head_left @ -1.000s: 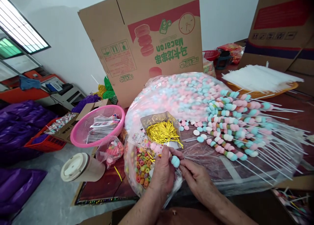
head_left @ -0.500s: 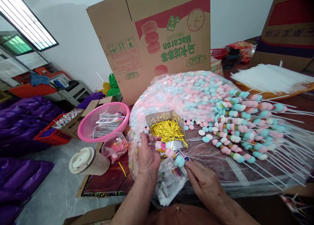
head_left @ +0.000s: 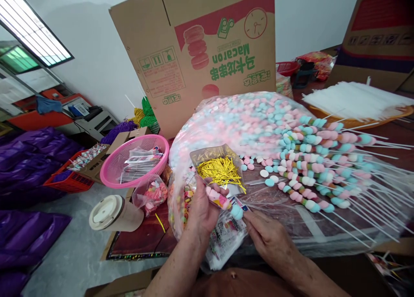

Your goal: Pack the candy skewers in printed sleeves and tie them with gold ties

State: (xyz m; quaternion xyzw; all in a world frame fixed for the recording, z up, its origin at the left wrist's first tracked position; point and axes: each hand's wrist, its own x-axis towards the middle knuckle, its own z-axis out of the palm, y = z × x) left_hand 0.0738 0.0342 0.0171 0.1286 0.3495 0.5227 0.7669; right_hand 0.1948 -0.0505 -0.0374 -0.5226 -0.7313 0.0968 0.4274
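A marshmallow candy skewer [head_left: 236,212] in pink and blue is held between my hands, with a printed clear wrapper [head_left: 223,202] around its upper part. The fingers of my left hand [head_left: 203,210] curl around the wrapped end. My right hand [head_left: 267,234] is closed at the lower end, just beside the blue marshmallow; the stick is hidden in its grip. A printed edge of the wrapper shows next to the right fingertips. Beneath both hands lies a stack of printed plastic bags [head_left: 224,241]. Gold twist ties [head_left: 220,169] fill an opened pouch just beyond the left fingers.
A large clear bag of marshmallows [head_left: 239,124] spreads behind. Several finished skewers [head_left: 323,167] lie at right, near a basin of white sticks [head_left: 355,102]. Left stand a pink basket [head_left: 108,174], a lidded cup [head_left: 129,215] and bags of gummies [head_left: 155,195]. A carton [head_left: 194,81] rises behind.
My left hand has slid slightly toward the right hand, and the printed wrapper now covers more of the skewer, down close to the blue marshmallow. My right hand stays nearly still.
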